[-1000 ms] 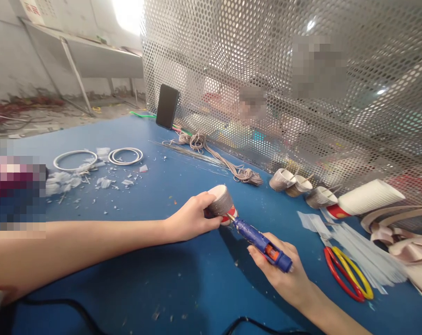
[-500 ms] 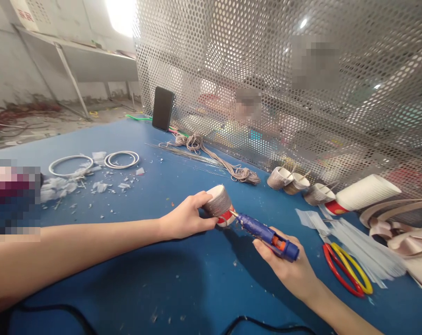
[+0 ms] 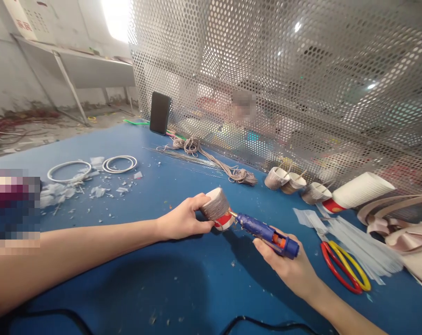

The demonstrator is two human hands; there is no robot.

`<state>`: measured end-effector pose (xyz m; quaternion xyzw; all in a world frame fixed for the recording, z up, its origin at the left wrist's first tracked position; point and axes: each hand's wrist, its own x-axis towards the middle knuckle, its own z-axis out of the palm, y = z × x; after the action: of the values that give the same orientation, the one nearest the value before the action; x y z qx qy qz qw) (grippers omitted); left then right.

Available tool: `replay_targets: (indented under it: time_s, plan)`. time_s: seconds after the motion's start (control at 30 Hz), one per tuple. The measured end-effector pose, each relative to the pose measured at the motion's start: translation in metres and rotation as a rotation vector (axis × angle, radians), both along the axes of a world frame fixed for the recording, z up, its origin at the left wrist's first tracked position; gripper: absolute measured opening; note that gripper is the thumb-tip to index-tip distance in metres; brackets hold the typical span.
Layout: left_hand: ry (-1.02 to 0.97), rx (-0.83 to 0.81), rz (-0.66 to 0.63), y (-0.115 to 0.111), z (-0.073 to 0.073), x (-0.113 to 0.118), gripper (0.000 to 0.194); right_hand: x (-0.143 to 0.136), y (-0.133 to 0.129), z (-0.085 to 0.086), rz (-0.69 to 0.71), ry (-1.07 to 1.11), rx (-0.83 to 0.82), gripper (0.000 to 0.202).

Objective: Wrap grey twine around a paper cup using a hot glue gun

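My left hand (image 3: 186,217) grips a small paper cup (image 3: 216,207) between thumb and fingers, tilted above the blue table. Greyish cord is wound round most of the cup, and a red and white band shows at its lower end. In my right hand (image 3: 291,265) is a blue glue gun (image 3: 263,232) with an orange part in its body. Its metal nozzle points left and meets or nearly meets the red band of the cup; actual contact is hard to make out.
Several cord-wrapped cups (image 3: 277,178) and a stack of white paper cups (image 3: 364,190) stand by the perforated metal screen (image 3: 211,70). Scissors (image 3: 339,265) and clear strips (image 3: 362,242) lie right. Cord bundles (image 3: 244,176), a phone (image 3: 159,113), white rings (image 3: 69,172) and scraps lie farther off.
The view has shifted slightly. My left hand still holds the cup, which seems turned a little, and the glue gun's nozzle stays beside its red band.
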<state>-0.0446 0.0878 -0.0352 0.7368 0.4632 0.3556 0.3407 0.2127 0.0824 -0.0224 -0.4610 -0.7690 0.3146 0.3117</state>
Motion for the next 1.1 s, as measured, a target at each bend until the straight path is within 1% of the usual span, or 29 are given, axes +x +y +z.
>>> replay_targets:
  time_s: [0.13, 0.3, 0.43, 0.53, 0.63, 0.73, 0.8, 0.87, 1.0, 1.1]
  plan:
    - [-0.016, 0.008, -0.016, 0.001, 0.000, 0.000, 0.023, 0.003, -0.002, -0.005, 0.025, -0.048, 0.078, 0.023]
    - [-0.021, -0.006, -0.003, 0.000, 0.000, 0.000, 0.021, 0.005, -0.002, -0.007, 0.045, -0.074, 0.092, 0.021]
    - [-0.022, 0.011, -0.016, 0.000, 0.000, 0.000, 0.024, 0.005, -0.004, -0.010, 0.045, -0.089, 0.134, 0.019]
    - [-0.016, 0.016, -0.016, 0.000, -0.001, 0.001, 0.023, 0.002, -0.005, -0.009, 0.057, -0.115, 0.123, 0.021]
    - [-0.018, 0.001, 0.009, 0.000, -0.002, 0.001, 0.018, -0.001, -0.004, -0.003, 0.065, -0.098, 0.114, 0.024]
    - [-0.018, 0.008, 0.001, 0.000, -0.002, 0.000, 0.020, -0.003, -0.003, 0.002, 0.068, -0.061, 0.119, 0.024]
    - [-0.007, 0.011, -0.003, 0.000, -0.001, 0.000, 0.020, -0.004, -0.004, 0.004, 0.094, -0.076, 0.114, 0.024]
    - [0.002, 0.008, 0.002, 0.000, -0.001, 0.000, 0.018, -0.004, -0.005, 0.004, 0.105, -0.103, 0.114, 0.024]
    - [0.007, 0.014, 0.001, 0.000, -0.001, 0.001, 0.019, -0.004, -0.006, -0.002, 0.068, -0.126, 0.122, 0.024]
    - [0.005, 0.012, -0.002, 0.001, -0.002, 0.001, 0.019, -0.004, -0.006, -0.004, 0.074, -0.132, 0.117, 0.024]
